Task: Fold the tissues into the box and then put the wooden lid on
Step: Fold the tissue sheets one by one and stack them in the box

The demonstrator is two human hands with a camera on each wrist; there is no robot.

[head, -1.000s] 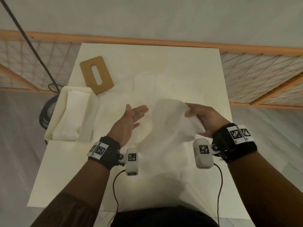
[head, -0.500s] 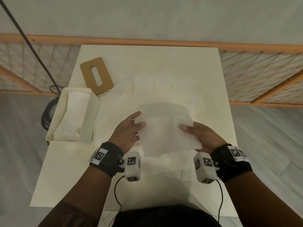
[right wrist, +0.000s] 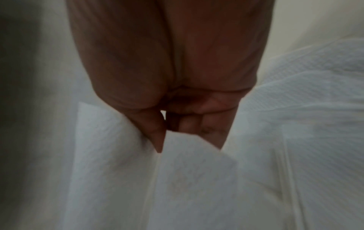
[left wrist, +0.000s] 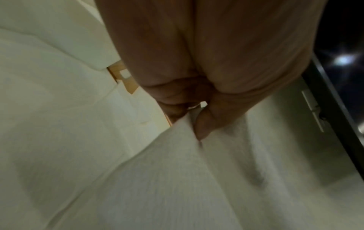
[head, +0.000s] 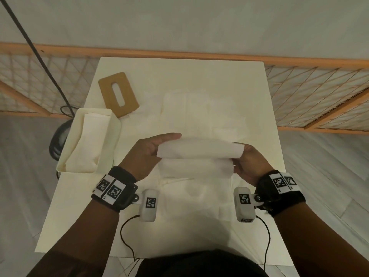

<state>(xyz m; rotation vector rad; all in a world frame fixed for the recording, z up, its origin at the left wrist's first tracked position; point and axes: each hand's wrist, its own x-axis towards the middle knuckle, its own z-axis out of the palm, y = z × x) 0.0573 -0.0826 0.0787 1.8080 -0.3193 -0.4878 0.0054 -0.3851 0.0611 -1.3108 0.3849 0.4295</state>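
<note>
At centre frame, the left hand (head: 148, 154) and right hand (head: 249, 163) each pinch an end of a tissue (head: 199, 150), doubling it narrow enough for the box (head: 111, 136) at middle left, below the wooden lid (head: 129, 96).

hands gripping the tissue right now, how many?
2: left hand pinches the folded tissue's left end, right hand its right end, above the table.
</note>
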